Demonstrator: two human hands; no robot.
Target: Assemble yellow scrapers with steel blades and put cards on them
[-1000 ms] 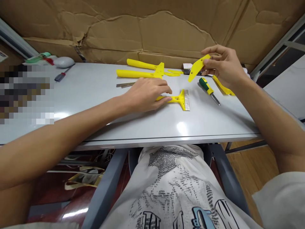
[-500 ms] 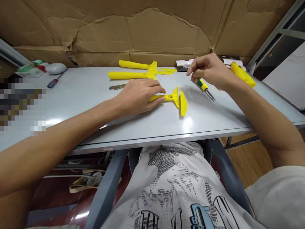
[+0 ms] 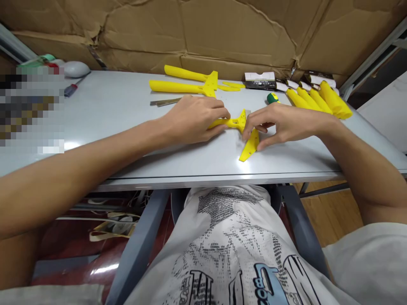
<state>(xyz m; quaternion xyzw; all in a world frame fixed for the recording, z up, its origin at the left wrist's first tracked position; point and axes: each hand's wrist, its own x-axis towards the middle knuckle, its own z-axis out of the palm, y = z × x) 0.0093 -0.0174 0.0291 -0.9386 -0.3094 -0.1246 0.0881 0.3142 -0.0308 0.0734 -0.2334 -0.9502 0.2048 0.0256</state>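
Note:
My left hand (image 3: 199, 118) is closed round the handle of a yellow scraper (image 3: 234, 122), which lies on the grey table. At the scraper's head, my right hand (image 3: 275, 123) has its fingers bent over a separate yellow blade cover (image 3: 250, 146), which is turned at a slant. Thumb and fingertips touch the cover's edge. Behind my right hand, the green end of a screwdriver (image 3: 272, 98) shows; the rest is hidden. Two more yellow scrapers (image 3: 178, 87) and thin metal blades (image 3: 165, 102) lie beyond my left hand.
Yellow covers (image 3: 235, 86) and a black-and-white box (image 3: 260, 80) lie along the back. Several yellow handles in packaging (image 3: 330, 97) are at the back right. A dark screwdriver (image 3: 70, 90) and a white round object (image 3: 76, 69) sit at the left. Cardboard (image 3: 222, 34) stands behind the table (image 3: 178, 163).
My right hand has come down and left, from above the screwdriver to the blade cover. The cover has turned and shifted from the scraper's head. The view has shifted slightly.

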